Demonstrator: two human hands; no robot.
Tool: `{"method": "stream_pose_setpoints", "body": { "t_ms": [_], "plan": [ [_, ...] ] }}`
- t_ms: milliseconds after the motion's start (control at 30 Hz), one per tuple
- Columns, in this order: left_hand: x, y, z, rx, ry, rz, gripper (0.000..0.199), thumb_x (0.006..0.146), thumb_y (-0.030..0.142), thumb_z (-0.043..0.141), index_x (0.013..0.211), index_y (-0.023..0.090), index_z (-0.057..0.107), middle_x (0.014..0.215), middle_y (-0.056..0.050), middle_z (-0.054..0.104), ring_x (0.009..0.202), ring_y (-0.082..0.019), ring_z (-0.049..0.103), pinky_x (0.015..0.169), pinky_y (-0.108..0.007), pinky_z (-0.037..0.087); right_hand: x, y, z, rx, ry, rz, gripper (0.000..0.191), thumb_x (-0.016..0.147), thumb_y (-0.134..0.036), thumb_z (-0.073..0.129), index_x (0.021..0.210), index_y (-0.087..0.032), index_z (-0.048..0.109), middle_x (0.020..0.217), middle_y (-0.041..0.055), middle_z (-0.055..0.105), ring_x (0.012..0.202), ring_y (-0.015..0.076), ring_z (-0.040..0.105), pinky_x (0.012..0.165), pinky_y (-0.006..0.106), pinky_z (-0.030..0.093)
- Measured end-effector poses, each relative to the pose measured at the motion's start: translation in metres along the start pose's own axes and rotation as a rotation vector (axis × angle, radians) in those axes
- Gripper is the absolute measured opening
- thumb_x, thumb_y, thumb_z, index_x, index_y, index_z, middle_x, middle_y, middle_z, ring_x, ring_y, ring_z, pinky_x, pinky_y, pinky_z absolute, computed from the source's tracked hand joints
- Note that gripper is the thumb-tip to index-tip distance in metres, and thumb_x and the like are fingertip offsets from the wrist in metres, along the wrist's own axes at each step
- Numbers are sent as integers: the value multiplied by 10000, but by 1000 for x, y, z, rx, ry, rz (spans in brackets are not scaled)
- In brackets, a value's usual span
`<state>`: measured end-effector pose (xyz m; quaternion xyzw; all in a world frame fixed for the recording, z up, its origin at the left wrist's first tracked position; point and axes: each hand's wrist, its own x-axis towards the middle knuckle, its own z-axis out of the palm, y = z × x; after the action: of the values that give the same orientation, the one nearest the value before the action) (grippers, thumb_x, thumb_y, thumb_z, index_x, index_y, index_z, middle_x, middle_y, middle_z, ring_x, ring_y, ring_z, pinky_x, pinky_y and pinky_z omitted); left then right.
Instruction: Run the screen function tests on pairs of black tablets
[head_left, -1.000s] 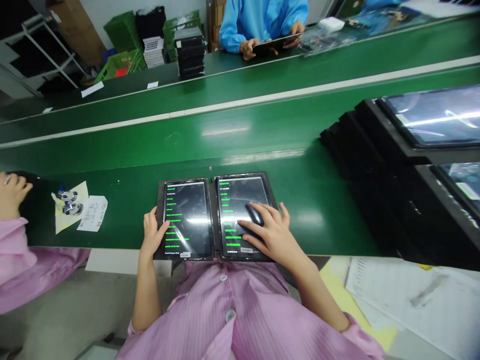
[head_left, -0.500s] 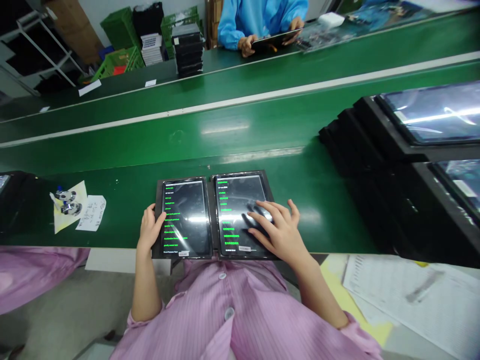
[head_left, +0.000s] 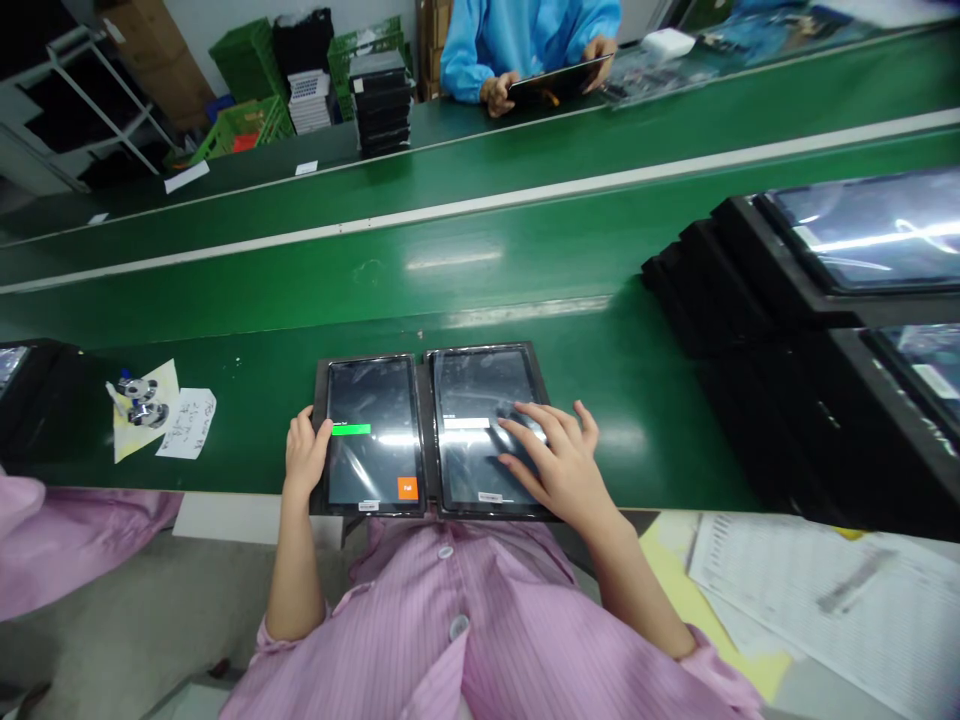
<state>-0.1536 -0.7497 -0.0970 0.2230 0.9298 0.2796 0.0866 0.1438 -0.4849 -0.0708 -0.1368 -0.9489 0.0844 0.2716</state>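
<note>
Two tablets lie side by side on black holders at the bench's near edge. The left tablet [head_left: 375, 400] shows a dark screen with a green bar and an orange square. My left hand [head_left: 305, 455] rests at its left edge, thumb on the screen's border and fingers stretched along the outside; it is open and lifts nothing. A white bar crosses the dark screen of the right tablet [head_left: 480, 465]. Over that screen's right half my right hand [head_left: 562, 460] is spread open, fingertips pointing left. Whether the fingertips touch the glass I cannot tell.
Stacked black holders with tablets [head_left: 870, 230] stand at the right. On the left are handwritten notes [head_left: 187, 425] and small metal parts [head_left: 146, 412]. Across the green bench [head_left: 315, 285], a person in blue [head_left: 525, 45] holds a tablet. Printed sheets [head_left: 825, 590] lie below right.
Both screens have switched from lists of green text to nearly plain dark pages, the left with a green bar and orange square, the right with a white bar. My hands have hardly moved.
</note>
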Motion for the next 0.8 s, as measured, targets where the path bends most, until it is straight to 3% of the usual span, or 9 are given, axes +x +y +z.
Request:
{"method": "stream_pose_setpoints", "body": {
  "t_ms": [200,333,467,567,633,700,800],
  "plan": [
    [2,-6,1,-130,25,-45,453,970,502,336,1269,219,524,1225,-129,585,1298,-312,497,1152,-552,336,0,-6,10,-74,-158,56,361,1007,-467,556,1323,-310,632,1460,164,421,1310,384,389,1103,731,164],
    [0,-3,-11,-234,80,-8,431,990,511,364,1265,229,539,1217,-115,587,1205,-270,556,1098,-489,416,0,-8,6,-109,-200,88,411,987,-512,576,1374,-372,585,1530,139,336,1347,392,342,1094,756,141],
    [1,29,-32,-87,183,303,438,976,478,469,1309,198,518,1188,-123,567,1102,-265,602,1022,-459,480,5,8,-9,-138,-146,166,488,1021,-518,455,1460,-311,504,1513,159,339,1344,390,332,1116,738,139],
    [14,71,-34,37,24,619,397,983,401,491,1323,196,515,1250,-125,570,1107,-255,624,984,-424,511,26,33,-9,-155,-159,180,496,1035,-505,390,1455,-273,516,1477,173,372,1319,392,342,1107,742,167],
    [28,100,-24,141,-99,809,423,982,374,496,1360,184,499,1363,-151,542,1234,-280,578,1042,-440,479,46,53,0,-176,-166,164,490,1038,-496,379,1443,-267,534,1461,180,388,1304,393,353,1084,753,198],
    [41,123,-8,268,-174,936,517,973,404,520,1423,159,454,1500,-191,450,1387,-326,454,1146,-504,371,65,70,13,-201,-151,141,479,1035,-498,386,1424,-278,558,1441,181,414,1288,398,369,1043,777,232],
    [49,140,11,413,-250,990,682,970,504,522,1503,112,357,1592,-238,328,1477,-360,324,1194,-577,242,78,81,30,-229,-79,54,460,1025,-510,373,1319,-294,653,1392,179,473,1248,418,416,980,816,257]
  ]
}}
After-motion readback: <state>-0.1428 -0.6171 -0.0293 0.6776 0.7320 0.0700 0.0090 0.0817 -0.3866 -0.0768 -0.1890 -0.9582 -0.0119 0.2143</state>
